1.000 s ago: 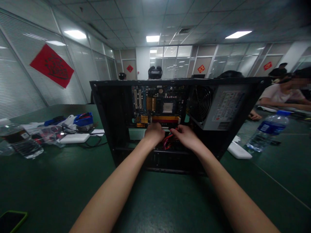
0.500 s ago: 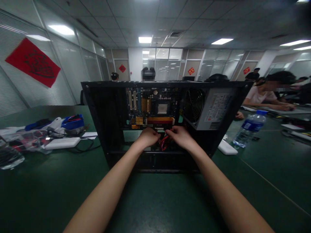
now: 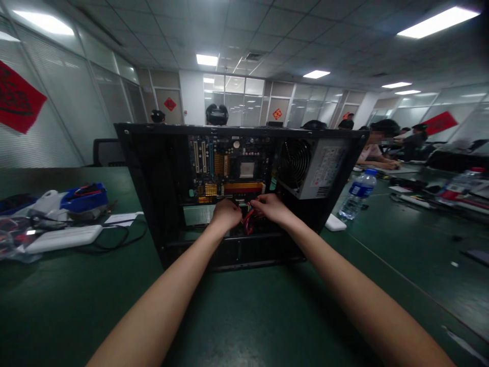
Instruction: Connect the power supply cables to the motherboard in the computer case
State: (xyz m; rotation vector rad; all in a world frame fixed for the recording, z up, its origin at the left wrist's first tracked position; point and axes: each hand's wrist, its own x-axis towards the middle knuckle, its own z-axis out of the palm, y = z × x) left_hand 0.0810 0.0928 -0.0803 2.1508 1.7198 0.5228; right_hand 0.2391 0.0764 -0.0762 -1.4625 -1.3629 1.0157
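An open black computer case (image 3: 143,188) stands on its side before me. Inside it are a motherboard (image 3: 214,163), with a bare silver processor area and orange and yellow slots, and a power supply (image 3: 323,171) with a round fan grille at the upper right. Both hands reach in below the board's lower edge. My right hand (image 3: 272,208) is closed, its thumb and fingers pinching a bundle of red and multicoloured cables (image 3: 249,221). My left hand (image 3: 226,214) is closed at the left of the same bundle; its fingertips are turned away, and what they hold is hidden.
To the left on the green table (image 3: 244,316) lie a white power strip-like box (image 3: 66,238), a blue pouch (image 3: 84,198) and plastic bags. At the right stand a water bottle (image 3: 358,193) and a white block (image 3: 335,223). A person (image 3: 376,150) leans on the table beyond.
My view has turned to the right, so the case and surroundings sit further left. My hands stay at the cables, with the fingers shifted only slightly.
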